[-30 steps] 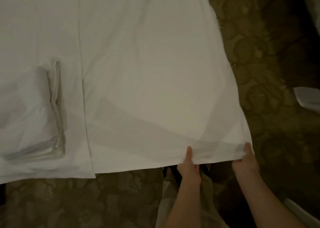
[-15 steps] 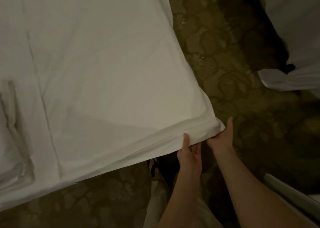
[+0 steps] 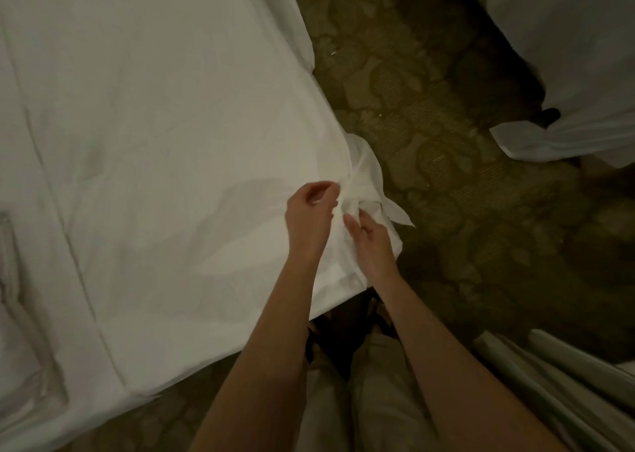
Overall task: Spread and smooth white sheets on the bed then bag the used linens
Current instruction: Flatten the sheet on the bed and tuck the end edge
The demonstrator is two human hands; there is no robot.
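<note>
Sheet (image 3: 154,142) spread over bed; its near-right corner (image 3: 364,190) bunched. My left hand (image 3: 309,211) pinches the bunch, right hand (image 3: 369,235) grips it from below. Risk: pulling too hard drags the smoothed area into wrinkles.

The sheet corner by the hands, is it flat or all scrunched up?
Scrunched up. The sheet corner is gathered into a twisted bunch, with a loose tail poking out over the carpet.

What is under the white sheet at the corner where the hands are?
The sheet covers everything there; whatever lies under it cannot be seen. The corner is bunched, and both the left hand and the right hand are at it. Beside it only carpet shows.
</note>
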